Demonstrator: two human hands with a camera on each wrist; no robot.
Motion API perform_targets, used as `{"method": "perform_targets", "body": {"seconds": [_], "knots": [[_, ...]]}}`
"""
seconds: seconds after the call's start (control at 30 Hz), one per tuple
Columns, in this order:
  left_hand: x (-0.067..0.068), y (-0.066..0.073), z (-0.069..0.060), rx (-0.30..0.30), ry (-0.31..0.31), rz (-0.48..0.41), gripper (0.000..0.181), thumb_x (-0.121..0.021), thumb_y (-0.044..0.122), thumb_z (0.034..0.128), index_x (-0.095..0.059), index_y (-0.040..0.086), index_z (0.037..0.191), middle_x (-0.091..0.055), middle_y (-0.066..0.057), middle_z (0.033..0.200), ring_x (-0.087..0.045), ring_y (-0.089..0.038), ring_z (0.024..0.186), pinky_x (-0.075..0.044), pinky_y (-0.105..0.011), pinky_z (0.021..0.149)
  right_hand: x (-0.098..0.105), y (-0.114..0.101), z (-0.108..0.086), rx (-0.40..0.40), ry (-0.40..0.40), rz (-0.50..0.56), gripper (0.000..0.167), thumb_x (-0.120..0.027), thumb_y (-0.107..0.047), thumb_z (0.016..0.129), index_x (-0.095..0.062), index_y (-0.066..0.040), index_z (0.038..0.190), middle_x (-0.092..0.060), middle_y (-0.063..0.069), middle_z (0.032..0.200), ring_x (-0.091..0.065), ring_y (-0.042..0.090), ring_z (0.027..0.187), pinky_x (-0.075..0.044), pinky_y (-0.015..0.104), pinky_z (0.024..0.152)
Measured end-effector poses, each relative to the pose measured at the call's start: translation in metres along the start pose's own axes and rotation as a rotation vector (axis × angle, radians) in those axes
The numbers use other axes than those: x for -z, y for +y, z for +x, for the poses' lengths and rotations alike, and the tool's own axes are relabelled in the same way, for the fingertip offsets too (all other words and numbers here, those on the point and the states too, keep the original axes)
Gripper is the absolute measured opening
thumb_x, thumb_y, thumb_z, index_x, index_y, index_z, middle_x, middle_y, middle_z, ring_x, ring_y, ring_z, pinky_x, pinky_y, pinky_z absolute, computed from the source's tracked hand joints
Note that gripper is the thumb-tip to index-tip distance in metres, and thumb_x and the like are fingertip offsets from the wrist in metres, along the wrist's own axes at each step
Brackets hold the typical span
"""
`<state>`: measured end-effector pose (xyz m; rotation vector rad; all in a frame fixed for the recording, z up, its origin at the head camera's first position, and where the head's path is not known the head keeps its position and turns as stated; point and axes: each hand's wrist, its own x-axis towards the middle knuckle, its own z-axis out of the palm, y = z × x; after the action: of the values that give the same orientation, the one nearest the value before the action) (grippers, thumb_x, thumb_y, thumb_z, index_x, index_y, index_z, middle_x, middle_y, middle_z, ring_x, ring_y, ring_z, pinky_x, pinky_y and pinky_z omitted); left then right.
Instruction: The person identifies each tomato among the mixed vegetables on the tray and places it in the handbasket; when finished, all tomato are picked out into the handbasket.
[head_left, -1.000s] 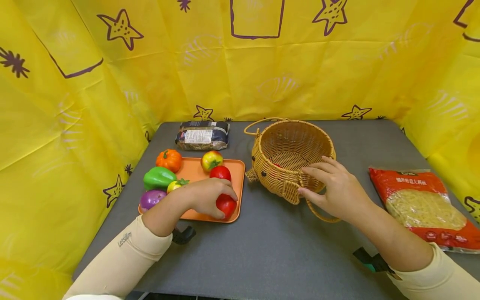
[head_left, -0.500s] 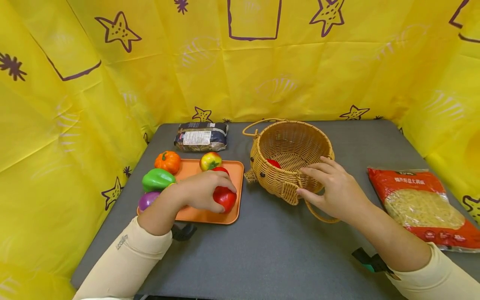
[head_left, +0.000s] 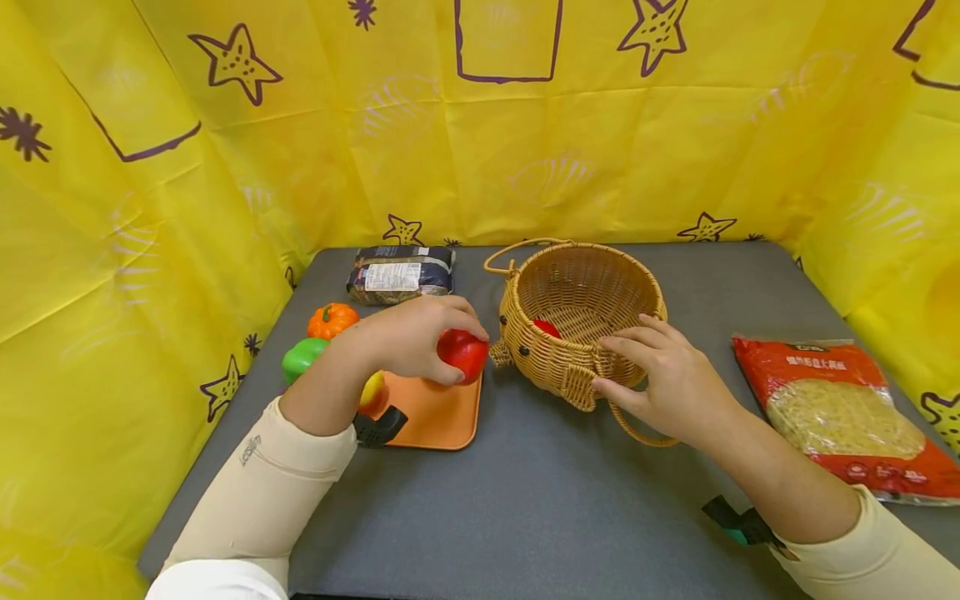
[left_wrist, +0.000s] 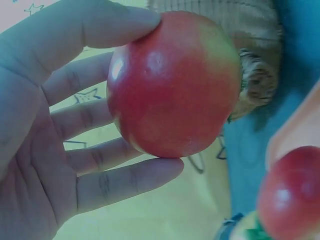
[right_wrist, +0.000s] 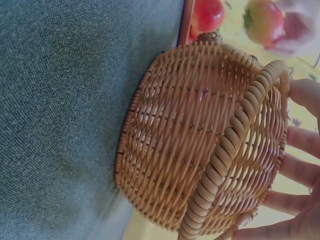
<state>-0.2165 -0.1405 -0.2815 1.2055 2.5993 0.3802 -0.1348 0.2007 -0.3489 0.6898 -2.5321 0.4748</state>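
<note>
Above the near right part of the orange tray (head_left: 450,425), my left hand (head_left: 412,337) holds a round red toy fruit (head_left: 465,357) between thumb and fingers. In the left wrist view the same fruit (left_wrist: 175,85) shows a yellow-green patch. To its right stands an open wicker basket (head_left: 540,362) with an animal face, and a red thing (head_left: 546,327) shows inside. My right hand (head_left: 678,383) holds the basket's near right rim, thumb outside, fingers over the edge. The right wrist view shows the basket's handle (right_wrist: 220,155) folded down along the side.
Beside the tray's left end are an orange toy pumpkin (head_left: 332,320) and a green toy pepper (head_left: 302,358); my left arm hides other items there. A dark food packet (head_left: 401,273) lies behind. A red bag of pasta (head_left: 847,412) lies at the right. Yellow cloth (head_left: 480,167) encloses the table.
My left hand has lifted the red toy fruit off the tray and moved it up and slightly right, nearer the basket. The right hand stays at the rim.
</note>
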Motion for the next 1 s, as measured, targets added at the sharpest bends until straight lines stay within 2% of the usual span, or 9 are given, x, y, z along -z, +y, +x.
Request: {"method": "perform_targets", "body": {"seconds": [0.1, 0.23, 0.5, 0.77, 0.9, 1.0], "knots": [[0.014, 0.006, 0.006, 0.018, 0.005, 0.016, 0.048, -0.081, 0.028, 0.0825, -0.070, 0.025, 0.129, -0.059, 0.002, 0.129, -0.056, -0.022, 0.115, -0.059, -0.038, 0.086, 0.000, 0.000, 0.000, -0.003, -0.001, 0.000, 0.051, -0.089, -0.035, 0.076, -0.076, -0.009, 0.118, -0.073, 0.013, 0.116, -0.056, 0.047, 0.127, -0.048, 0.065, 0.100], [0.029, 0.012, 0.015, 0.003, 0.039, 0.045, 0.047, -0.081, 0.028, 0.0835, -0.070, 0.024, 0.129, -0.058, 0.002, 0.132, -0.055, -0.022, 0.119, -0.059, -0.040, 0.089, 0.000, 0.001, 0.000, -0.004, -0.005, -0.002, 0.051, -0.089, -0.035, 0.076, -0.076, -0.010, 0.119, -0.073, 0.013, 0.116, -0.056, 0.047, 0.127, -0.047, 0.065, 0.101], [0.045, 0.022, 0.041, -0.047, 0.118, 0.073, 0.048, -0.078, 0.027, 0.0853, -0.068, 0.022, 0.132, -0.057, 0.003, 0.134, -0.054, -0.019, 0.119, -0.056, -0.036, 0.093, 0.000, 0.002, 0.000, -0.005, -0.011, -0.001, 0.051, -0.089, -0.036, 0.077, -0.076, -0.012, 0.120, -0.073, 0.012, 0.117, -0.055, 0.048, 0.128, -0.045, 0.065, 0.104], [0.050, 0.034, 0.073, -0.080, 0.152, 0.097, 0.049, -0.077, 0.032, 0.0879, -0.066, 0.025, 0.135, -0.055, 0.003, 0.133, -0.055, -0.017, 0.116, -0.055, -0.034, 0.093, 0.001, 0.002, 0.000, -0.001, -0.012, 0.002, 0.051, -0.088, -0.037, 0.077, -0.076, -0.011, 0.119, -0.073, 0.013, 0.116, -0.056, 0.048, 0.127, -0.046, 0.065, 0.103], [0.045, 0.038, 0.089, -0.097, 0.152, 0.128, 0.050, -0.077, 0.033, 0.0878, -0.066, 0.025, 0.135, -0.056, 0.001, 0.135, -0.055, -0.018, 0.118, -0.055, -0.033, 0.093, 0.000, 0.002, 0.001, 0.009, -0.004, -0.001, 0.051, -0.089, -0.037, 0.076, -0.077, -0.010, 0.117, -0.074, 0.013, 0.115, -0.057, 0.048, 0.126, -0.046, 0.064, 0.103], [0.039, 0.040, 0.101, -0.093, 0.128, 0.136, 0.051, -0.077, 0.034, 0.0885, -0.065, 0.024, 0.137, -0.054, -0.001, 0.137, -0.055, -0.019, 0.119, -0.055, -0.033, 0.095, 0.000, 0.003, 0.001, 0.014, 0.000, 0.000, 0.051, -0.089, -0.037, 0.076, -0.077, -0.009, 0.116, -0.074, 0.014, 0.115, -0.057, 0.048, 0.125, -0.046, 0.064, 0.104]]}}
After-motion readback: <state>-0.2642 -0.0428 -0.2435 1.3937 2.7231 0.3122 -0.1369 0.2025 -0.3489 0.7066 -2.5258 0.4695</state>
